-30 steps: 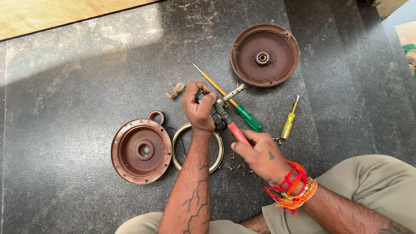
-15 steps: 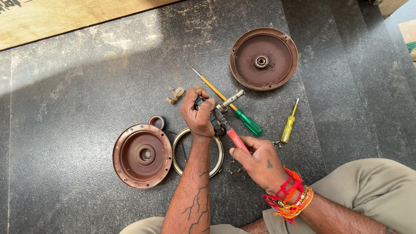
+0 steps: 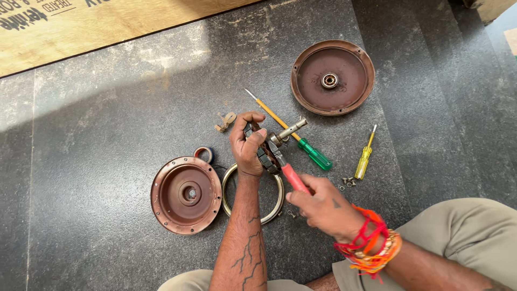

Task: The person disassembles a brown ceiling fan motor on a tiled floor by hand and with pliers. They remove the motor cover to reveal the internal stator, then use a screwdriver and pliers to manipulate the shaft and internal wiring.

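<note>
My left hand (image 3: 246, 145) is closed around a dark round motor core with a metal shaft (image 3: 291, 129) sticking out to the right. In my right hand (image 3: 322, 206) I grip red-handled pliers (image 3: 292, 175) whose jaws meet the core next to the shaft. Under my left wrist a metal ring (image 3: 275, 203) lies flat on the dark stone floor. A green-handled screwdriver with a yellow shank (image 3: 314, 154) rests just beyond the core.
A brown round cover (image 3: 186, 194) lies at left with a small tape roll (image 3: 204, 154) above it. Another brown cover with a bearing (image 3: 332, 77) sits at upper right. Also here: a yellow screwdriver (image 3: 364, 160), loose screws (image 3: 348, 182), a small bracket (image 3: 225, 121), a wooden board (image 3: 81, 27).
Both hands and the core have stayed nearly in place; the right hand with the pliers has shifted slightly at the core. The view has drifted a little.
</note>
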